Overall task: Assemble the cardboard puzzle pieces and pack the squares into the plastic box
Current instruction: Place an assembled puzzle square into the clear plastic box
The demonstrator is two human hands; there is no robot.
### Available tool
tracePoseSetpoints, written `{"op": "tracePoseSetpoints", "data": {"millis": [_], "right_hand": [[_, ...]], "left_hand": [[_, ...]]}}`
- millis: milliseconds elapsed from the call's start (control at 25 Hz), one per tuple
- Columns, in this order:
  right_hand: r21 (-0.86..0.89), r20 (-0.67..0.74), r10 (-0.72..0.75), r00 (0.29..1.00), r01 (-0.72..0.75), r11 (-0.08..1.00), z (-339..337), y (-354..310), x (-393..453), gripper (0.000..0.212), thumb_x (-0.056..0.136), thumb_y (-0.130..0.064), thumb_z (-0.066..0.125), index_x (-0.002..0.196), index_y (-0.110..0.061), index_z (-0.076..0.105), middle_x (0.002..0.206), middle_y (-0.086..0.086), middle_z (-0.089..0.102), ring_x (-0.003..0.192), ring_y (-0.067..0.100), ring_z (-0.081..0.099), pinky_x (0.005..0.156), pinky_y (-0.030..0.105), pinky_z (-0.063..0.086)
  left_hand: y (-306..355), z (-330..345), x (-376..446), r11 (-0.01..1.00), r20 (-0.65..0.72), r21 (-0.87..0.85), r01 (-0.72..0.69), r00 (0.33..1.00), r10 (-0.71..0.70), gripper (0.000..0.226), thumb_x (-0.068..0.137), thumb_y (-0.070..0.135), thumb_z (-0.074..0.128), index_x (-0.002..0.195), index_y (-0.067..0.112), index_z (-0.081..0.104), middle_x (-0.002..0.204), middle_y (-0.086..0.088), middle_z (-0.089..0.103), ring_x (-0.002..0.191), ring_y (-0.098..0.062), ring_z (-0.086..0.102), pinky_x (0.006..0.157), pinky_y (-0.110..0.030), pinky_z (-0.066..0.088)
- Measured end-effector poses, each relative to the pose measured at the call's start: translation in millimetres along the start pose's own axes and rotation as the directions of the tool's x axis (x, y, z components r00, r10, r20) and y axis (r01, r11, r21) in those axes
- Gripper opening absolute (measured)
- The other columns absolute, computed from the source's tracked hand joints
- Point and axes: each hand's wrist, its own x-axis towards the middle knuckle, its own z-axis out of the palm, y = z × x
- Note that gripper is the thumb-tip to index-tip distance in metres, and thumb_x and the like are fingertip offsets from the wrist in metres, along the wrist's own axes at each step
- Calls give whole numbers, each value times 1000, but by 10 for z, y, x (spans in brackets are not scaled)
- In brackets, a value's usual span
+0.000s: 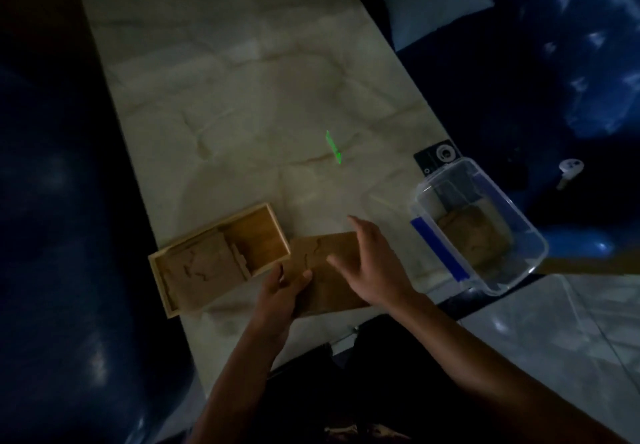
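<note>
- Dim light over a pale marbled surface (242, 97): a person works an assembled cardboard square (329, 270) at its near edge, between a wooden tray (207, 253) and a clear plastic box (485, 229).
- The left hand (280, 291) pinches the square's left edge, thumb on top; the right hand (374, 263) hovers over its right half with its grip spread, fingers straight.
- Risk: the square appears to overhang the near edge, so a slack pinch could let the jigsaw seams part or the piece drop.
- The box stands just right of the hands, brown squares already inside; more pieces lie in the tray's left compartment.
</note>
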Motion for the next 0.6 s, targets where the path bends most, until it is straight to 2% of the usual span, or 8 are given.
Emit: {"op": "tracePoseSetpoints", "data": {"millis": [80, 120, 200, 360, 440, 520, 600], "right_hand": [[-238, 194, -191, 962, 235, 942, 15, -97, -100, 121, 58, -88, 58, 154, -32, 11, 157, 12, 24, 143, 34, 23, 113, 57, 28], [-306, 275, -222, 935, 304, 902, 14, -134, -152, 131, 50, -90, 60, 155, -35, 4, 158, 16, 19, 144, 39, 16, 114, 63, 18], [-366, 341, -224, 913, 348, 863, -3, -120, -243, 141, 44, -86, 68, 155, -38, -4, 156, 22, 17, 141, 44, 17, 110, 71, 11], [-394, 317, -195, 928, 316, 863, -150, -15, -304, 142, 44, -78, 75, 154, -40, -6, 150, 22, 22, 135, 44, 26, 108, 74, 15], [-396, 295, -176, 939, 288, 872, -260, 71, -312, 140, 43, -76, 75, 154, -40, -2, 145, 19, 27, 129, 42, 32, 105, 70, 25], [-426, 256, -171, 951, 270, 864, -383, 185, -319, 135, 41, -72, 74, 153, -40, 6, 139, 17, 32, 120, 40, 39, 98, 62, 36], [-422, 229, -159, 960, 245, 873, -485, 284, -329, 129, 42, -68, 73, 152, -41, 9, 138, 19, 32, 117, 41, 40, 94, 61, 38]], "left_hand": [[12, -35, -22, 998, 24, 70, 3, 1000, -5, 22, 89, 6, 66, 110, 12, 66, 105, -13, 74, 98, -34, 70, 84, -50, 58], [21, -30, -25, 995, 38, 101, 5, 999, -9, 19, 89, 6, 67, 102, 19, 70, 101, -9, 76, 97, -32, 71, 84, -50, 58], [44, 33, -26, 988, 65, 151, 26, 997, -37, 23, 88, 8, 69, 85, 30, 73, 88, 4, 78, 88, -22, 74, 79, -46, 60], [48, 211, 12, 973, 121, 228, 35, 991, -64, 18, 86, 10, 71, 91, 27, 75, 95, -3, 78, 91, -25, 73, 83, -48, 58], [64, 349, 40, 962, 155, 274, 22, 986, -66, 16, 84, 12, 73, 96, 23, 74, 101, -10, 76, 94, -30, 72, 84, -48, 58], [82, 524, 85, 941, 185, 337, 12, 980, -78, 17, 82, 16, 75, 96, 24, 73, 101, -10, 75, 93, -30, 72, 78, -46, 60], [136, 708, 119, 928, 196, 373, 3, 977, -82, 17, 80, 14, 76, 90, 27, 74, 95, -8, 76, 88, -28, 73, 69, -38, 60]]}}
